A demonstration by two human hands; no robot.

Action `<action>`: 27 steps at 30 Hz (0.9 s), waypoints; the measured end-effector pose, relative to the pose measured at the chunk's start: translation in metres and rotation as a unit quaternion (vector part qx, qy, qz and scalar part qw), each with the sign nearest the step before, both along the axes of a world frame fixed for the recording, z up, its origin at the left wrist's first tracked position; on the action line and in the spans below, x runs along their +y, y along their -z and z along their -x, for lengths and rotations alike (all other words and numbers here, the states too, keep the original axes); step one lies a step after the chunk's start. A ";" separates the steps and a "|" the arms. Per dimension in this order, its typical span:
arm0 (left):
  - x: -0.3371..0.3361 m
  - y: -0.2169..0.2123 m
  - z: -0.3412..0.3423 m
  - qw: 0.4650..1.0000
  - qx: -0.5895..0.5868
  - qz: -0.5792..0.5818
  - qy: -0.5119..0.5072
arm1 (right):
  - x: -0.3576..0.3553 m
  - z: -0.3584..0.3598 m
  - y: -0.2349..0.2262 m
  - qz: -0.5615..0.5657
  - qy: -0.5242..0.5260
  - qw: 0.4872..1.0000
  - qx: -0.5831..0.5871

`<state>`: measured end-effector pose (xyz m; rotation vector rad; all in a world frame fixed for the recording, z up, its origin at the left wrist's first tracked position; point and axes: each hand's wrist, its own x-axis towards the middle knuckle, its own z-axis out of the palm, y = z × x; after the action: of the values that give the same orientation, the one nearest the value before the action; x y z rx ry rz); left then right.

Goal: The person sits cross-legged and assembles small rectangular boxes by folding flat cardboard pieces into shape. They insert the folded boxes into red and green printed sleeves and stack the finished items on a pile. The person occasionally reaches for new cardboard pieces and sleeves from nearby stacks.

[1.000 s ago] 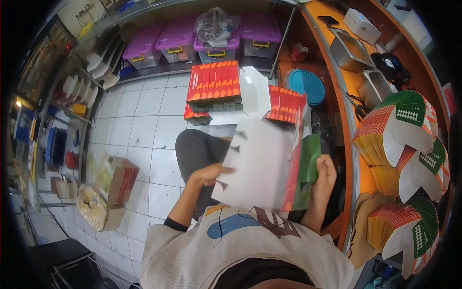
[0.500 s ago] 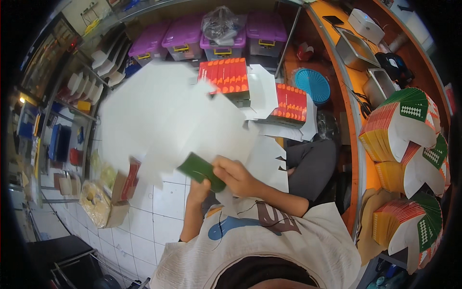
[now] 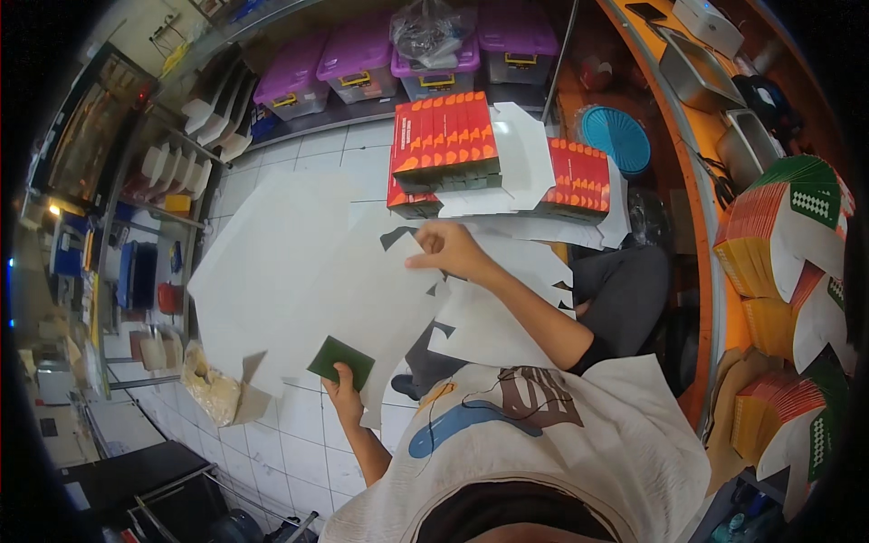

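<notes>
white tiled floor point(image 3: 272, 172). left hand point(image 3: 344, 394) pinches green pad point(image 3: 341, 361) on the sheet point(image 3: 335, 290); right hand point(image 3: 450, 251) pinches its top edge. sheet: light, floppy, creases easily; hold at edges.

The left hand point(image 3: 344, 391) sits low left of centre with its grip closed, while the right hand point(image 3: 450, 250) reaches up at centre, fingers pinched.

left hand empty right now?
No: the left hand grips a small dark green card against the lower edge of a large white cardboard sheet.
</notes>
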<state>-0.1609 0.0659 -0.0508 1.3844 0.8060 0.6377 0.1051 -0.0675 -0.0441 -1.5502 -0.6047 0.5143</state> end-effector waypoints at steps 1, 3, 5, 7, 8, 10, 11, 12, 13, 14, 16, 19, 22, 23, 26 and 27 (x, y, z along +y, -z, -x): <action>0.000 0.003 0.003 0.999 0.017 -0.045 0.007 | 0.006 0.004 0.007 0.001 -0.030 0.999 -0.023; 0.006 0.012 0.008 0.999 0.010 -0.025 0.039 | 0.024 0.020 0.017 -0.057 -0.045 0.997 -0.031; 0.007 0.021 0.009 0.998 0.012 -0.014 0.065 | 0.045 0.044 0.032 -0.091 0.025 0.992 -0.085; 0.001 0.016 0.003 0.994 0.066 -0.002 0.091 | 0.067 0.072 0.040 -0.136 0.058 0.988 -0.041; -0.002 0.014 0.000 0.990 0.093 0.003 0.103 | 0.073 0.084 0.037 -0.100 0.032 0.994 0.020; -0.002 0.011 -0.003 0.994 0.039 -0.010 0.105 | 0.074 0.089 0.036 -0.057 -0.021 0.988 0.144; -0.001 0.001 -0.005 0.995 0.025 -0.019 0.099 | 0.068 0.087 0.024 -0.052 -0.048 0.976 0.207; 0.001 -0.005 -0.006 0.995 0.011 -0.027 0.093 | 0.065 0.084 0.018 -0.048 -0.075 0.959 0.270; 0.013 0.006 -0.002 0.997 0.027 -0.064 0.044 | 0.073 0.077 0.047 -0.061 -0.070 0.960 0.264; 0.013 -0.004 -0.005 0.997 0.039 -0.056 -0.035 | 0.071 0.069 0.047 -0.097 -0.107 0.961 0.238; 0.036 -0.014 0.001 0.995 0.037 -0.085 0.028 | 0.054 0.055 0.047 -0.163 -0.167 0.955 0.183; 0.069 0.005 0.011 0.990 0.071 -0.092 0.076 | 0.046 0.045 0.028 -0.046 -0.205 0.975 0.067; 0.051 0.000 -0.024 0.922 0.180 -0.337 -0.064 | 0.051 0.034 0.010 0.002 -0.216 0.974 -0.067; 0.058 0.001 -0.035 0.900 0.170 -0.382 -0.124 | 0.055 0.033 0.007 -0.013 -0.200 0.975 -0.096; 0.034 -0.007 -0.048 0.895 0.178 -0.407 -0.048 | 0.069 0.031 0.009 0.012 -0.242 0.963 -0.120; 0.029 -0.005 -0.053 0.947 0.133 -0.291 0.016 | 0.073 0.039 0.004 -0.007 -0.262 0.962 -0.075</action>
<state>-0.1084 0.0950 -0.0456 2.0528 0.8402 0.7034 0.0664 0.0050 -0.0476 -1.4172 -1.1460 0.7899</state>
